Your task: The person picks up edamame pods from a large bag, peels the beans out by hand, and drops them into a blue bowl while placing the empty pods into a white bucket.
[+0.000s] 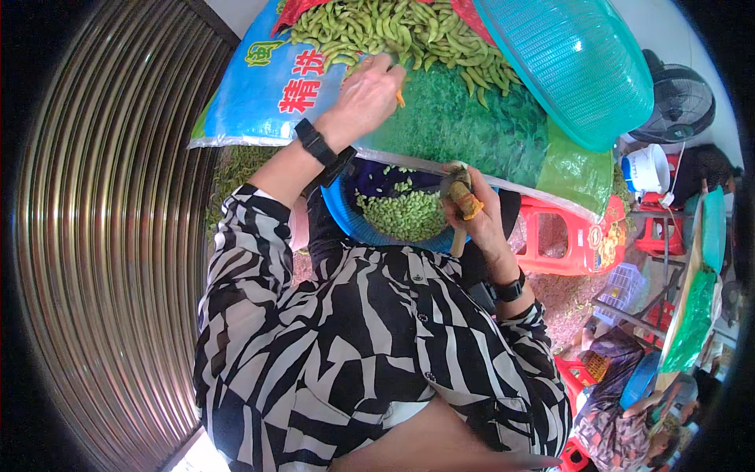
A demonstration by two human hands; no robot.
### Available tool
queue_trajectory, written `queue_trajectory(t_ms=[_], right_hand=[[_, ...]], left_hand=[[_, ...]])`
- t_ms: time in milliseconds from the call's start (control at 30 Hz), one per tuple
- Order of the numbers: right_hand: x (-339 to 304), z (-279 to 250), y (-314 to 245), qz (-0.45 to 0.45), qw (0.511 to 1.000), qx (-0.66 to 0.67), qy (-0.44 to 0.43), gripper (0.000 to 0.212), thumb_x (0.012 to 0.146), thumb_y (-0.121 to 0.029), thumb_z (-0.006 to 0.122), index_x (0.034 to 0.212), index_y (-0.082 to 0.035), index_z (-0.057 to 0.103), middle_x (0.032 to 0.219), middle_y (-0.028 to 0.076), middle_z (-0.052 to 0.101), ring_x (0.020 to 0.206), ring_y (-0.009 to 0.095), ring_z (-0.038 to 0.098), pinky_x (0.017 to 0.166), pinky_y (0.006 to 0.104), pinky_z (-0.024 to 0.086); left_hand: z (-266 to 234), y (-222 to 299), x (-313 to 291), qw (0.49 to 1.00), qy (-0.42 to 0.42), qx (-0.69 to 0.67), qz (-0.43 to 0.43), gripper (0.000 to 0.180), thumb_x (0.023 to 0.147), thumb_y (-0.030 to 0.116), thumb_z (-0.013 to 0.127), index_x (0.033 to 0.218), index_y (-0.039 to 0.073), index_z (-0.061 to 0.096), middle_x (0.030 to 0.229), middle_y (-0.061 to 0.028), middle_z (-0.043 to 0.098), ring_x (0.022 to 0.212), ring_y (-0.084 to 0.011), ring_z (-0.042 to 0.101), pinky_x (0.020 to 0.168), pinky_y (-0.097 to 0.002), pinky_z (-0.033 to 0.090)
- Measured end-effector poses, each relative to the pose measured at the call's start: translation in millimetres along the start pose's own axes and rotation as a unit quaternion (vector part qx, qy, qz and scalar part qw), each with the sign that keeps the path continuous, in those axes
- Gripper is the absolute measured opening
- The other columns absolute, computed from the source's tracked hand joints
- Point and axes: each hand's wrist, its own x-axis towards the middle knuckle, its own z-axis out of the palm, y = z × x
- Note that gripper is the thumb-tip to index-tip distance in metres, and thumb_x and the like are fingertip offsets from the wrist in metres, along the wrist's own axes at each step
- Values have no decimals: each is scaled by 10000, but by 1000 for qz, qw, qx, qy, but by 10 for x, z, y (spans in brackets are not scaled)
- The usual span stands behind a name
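A heap of green soybean pods (393, 30) lies on a blue and green printed plastic sheet (480, 118). At the heap's near edge is my left hand (370, 93), its fingers curled closed; whatever they pinch is hidden, and a bit of orange shows by the fingertips. Below the sheet's near edge, a blue basin (336, 206) sits at my lap with shelled green beans (405, 215) inside. Over the basin's right side my right hand (481, 216) is closed around something brown and grey with an orange end, which I cannot identify. A pale strip hangs below it.
A teal plastic basket (570, 67) leans at the upper right. Beyond it are a black fan (683, 102) and a white bucket (646, 169). A red plastic stool (562, 240) stands right of the basin. Ribbed metal shutter (118, 236) lines the left. Another person (621, 433) sits lower right.
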Motion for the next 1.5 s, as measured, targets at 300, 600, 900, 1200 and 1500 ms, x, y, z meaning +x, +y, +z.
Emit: queue_trajectory(t_ms=[300, 600, 900, 1200, 1500], right_hand=[[45, -1, -75, -45, 987, 155, -14, 428, 978, -132, 454, 1406, -116, 432, 786, -49, 501, 540, 23, 422, 448, 167, 315], [-166, 81, -160, -6, 975, 210, -71, 446, 996, -175, 452, 1432, -107, 390, 757, -32, 485, 534, 30, 406, 444, 161, 288], [-249, 52, -93, -60, 970, 222, -82, 456, 971, -129, 487, 1420, -84, 419, 754, -36, 482, 533, 26, 394, 449, 170, 278], [-172, 60, -10, -55, 971, 226, -48, 380, 973, -123, 485, 1349, -72, 508, 763, -22, 522, 511, 32, 388, 438, 176, 270], [-97, 2, 11, 119, 918, 371, -75, 394, 1018, -349, 385, 1264, -88, 549, 709, 41, 523, 452, 59, 359, 368, 191, 246]], left_hand=[[-306, 710, -356, 786, -182, -560, -188, 88, 911, 70, 542, 929, 15, 609, 694, -13, 550, 538, -82, 496, 479, -243, 387], [-180, 912, -715, 653, -176, -698, -237, 164, 941, 92, 544, 1061, 16, 625, 760, 19, 562, 556, -24, 464, 457, -167, 333], [-269, 1116, -697, 757, -112, -619, -177, 193, 913, 45, 520, 1067, 32, 637, 805, 56, 564, 625, 5, 474, 514, -167, 369], [16, 875, -757, 396, -196, -862, -247, 217, 972, 169, 469, 1046, 50, 635, 817, -24, 601, 599, -85, 495, 490, -211, 366], [12, 818, -815, 505, -218, -795, -254, 185, 949, 125, 501, 1040, 24, 626, 818, -59, 615, 577, -110, 491, 477, -268, 398]])
